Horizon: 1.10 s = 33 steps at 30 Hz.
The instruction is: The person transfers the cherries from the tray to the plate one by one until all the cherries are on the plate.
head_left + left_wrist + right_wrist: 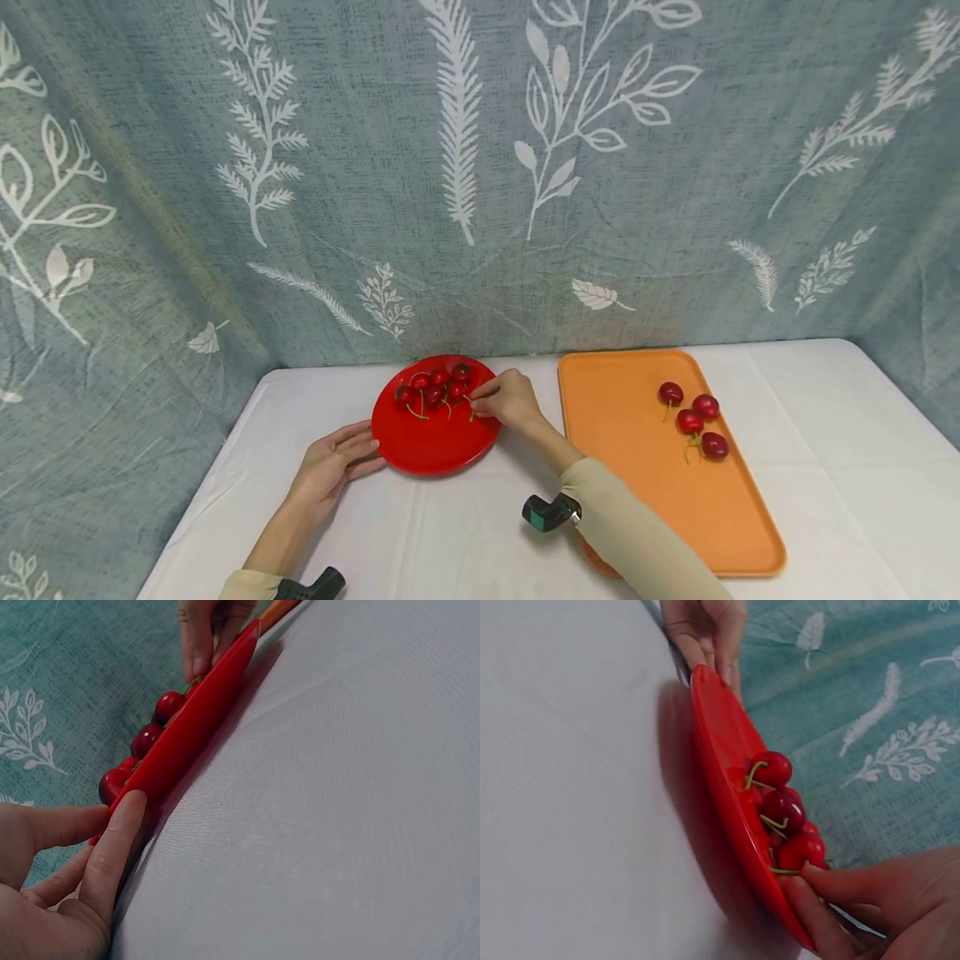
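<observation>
A round red plate [438,446] holds several cherries [435,394] with green stems, bunched toward its far side. My left hand [330,467] grips the plate's left rim, thumb at the upper edge and fingers at the underside in the left wrist view. Over the plate's right side, my right hand [510,400] pinches the stem of a cherry [802,851] between thumb and forefinger. That cherry touches the others on the plate. In the right wrist view the far hand [709,630] appears at the opposite rim.
On the right lies an orange tray [622,433] with several more cherries [691,421] near its right edge. The right forearm [630,517] crosses the tray's left part. A white cloth [420,533] covers the table, and a patterned green-blue curtain [360,167] hangs behind.
</observation>
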{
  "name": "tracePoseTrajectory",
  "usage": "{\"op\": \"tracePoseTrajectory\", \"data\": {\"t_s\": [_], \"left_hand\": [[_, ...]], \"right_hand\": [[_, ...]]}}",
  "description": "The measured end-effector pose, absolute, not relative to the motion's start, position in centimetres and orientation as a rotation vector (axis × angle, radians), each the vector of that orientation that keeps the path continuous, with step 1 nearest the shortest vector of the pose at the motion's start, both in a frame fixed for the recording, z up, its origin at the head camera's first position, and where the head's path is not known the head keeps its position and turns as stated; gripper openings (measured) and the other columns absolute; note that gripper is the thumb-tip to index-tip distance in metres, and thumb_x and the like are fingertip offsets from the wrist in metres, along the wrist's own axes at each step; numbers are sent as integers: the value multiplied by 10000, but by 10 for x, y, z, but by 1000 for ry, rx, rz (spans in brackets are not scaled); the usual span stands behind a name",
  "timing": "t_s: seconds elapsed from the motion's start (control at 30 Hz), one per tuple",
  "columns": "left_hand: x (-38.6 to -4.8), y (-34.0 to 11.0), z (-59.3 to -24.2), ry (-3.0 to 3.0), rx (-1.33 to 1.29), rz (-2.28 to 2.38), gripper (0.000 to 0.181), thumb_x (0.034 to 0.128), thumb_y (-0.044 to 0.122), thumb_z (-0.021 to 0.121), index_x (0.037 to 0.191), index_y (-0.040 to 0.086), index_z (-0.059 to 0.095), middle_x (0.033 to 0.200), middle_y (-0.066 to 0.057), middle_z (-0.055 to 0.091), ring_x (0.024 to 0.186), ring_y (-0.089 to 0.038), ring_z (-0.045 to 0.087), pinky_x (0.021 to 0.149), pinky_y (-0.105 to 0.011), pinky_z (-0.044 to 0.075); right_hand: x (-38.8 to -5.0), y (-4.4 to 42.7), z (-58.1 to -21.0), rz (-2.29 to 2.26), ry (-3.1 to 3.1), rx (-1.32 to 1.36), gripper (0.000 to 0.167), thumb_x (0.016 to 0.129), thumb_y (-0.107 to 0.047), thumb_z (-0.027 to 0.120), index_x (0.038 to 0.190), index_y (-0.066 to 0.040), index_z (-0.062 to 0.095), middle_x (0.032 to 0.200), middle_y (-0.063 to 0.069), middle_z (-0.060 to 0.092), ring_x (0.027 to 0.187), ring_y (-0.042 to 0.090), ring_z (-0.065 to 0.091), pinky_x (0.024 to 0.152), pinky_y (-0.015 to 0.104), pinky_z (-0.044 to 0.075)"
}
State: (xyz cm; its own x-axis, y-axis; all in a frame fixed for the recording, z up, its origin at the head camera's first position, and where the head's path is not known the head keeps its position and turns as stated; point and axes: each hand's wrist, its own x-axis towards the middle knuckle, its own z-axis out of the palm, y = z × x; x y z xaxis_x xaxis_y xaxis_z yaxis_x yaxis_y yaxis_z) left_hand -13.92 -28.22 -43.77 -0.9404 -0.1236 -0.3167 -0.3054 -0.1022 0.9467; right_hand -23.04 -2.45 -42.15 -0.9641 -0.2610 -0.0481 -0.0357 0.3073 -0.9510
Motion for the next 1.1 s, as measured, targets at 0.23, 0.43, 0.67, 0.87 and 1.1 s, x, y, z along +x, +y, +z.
{"op": "tracePoseTrajectory", "data": {"t_s": [0.23,0.43,0.67,0.87,1.1], "left_hand": [[-140,-282,-439,2015,-494,2201,546,964,13,573,1445,-97,338,1175,-98,656,903,-153,702,833,-343,581],[-140,-282,-440,2041,-515,2179,532,962,24,580,1437,-81,364,1225,-133,639,918,-157,702,837,-340,579],[-141,-281,-441,2041,-523,2173,533,965,38,581,1439,-74,366,1251,-148,628,922,-157,700,839,-341,579],[-141,-282,-441,2031,-511,2178,532,969,36,574,1442,-79,359,1239,-132,636,915,-158,703,837,-342,580],[-142,-284,-440,2001,-473,2212,545,964,8,572,1445,-98,338,1197,-107,652,902,-151,705,832,-344,580]], "right_hand": [[-231,-17,-415,-1753,2344,-263,113,828,83,709,928,130,729,852,216,722,749,258,732,653,271,607],[-234,-7,-406,-1770,2335,-273,132,841,65,707,953,132,724,873,229,721,758,266,731,665,290,610],[-235,9,-397,-1776,2359,-283,166,828,20,744,965,112,731,874,216,726,770,298,726,699,357,615],[-236,28,-390,-1810,2317,-281,175,840,51,714,986,147,708,920,245,715,756,306,725,711,387,614],[-237,52,-386,-1731,2327,-273,148,839,37,724,959,124,724,910,220,722,741,245,730,755,424,602]]}}
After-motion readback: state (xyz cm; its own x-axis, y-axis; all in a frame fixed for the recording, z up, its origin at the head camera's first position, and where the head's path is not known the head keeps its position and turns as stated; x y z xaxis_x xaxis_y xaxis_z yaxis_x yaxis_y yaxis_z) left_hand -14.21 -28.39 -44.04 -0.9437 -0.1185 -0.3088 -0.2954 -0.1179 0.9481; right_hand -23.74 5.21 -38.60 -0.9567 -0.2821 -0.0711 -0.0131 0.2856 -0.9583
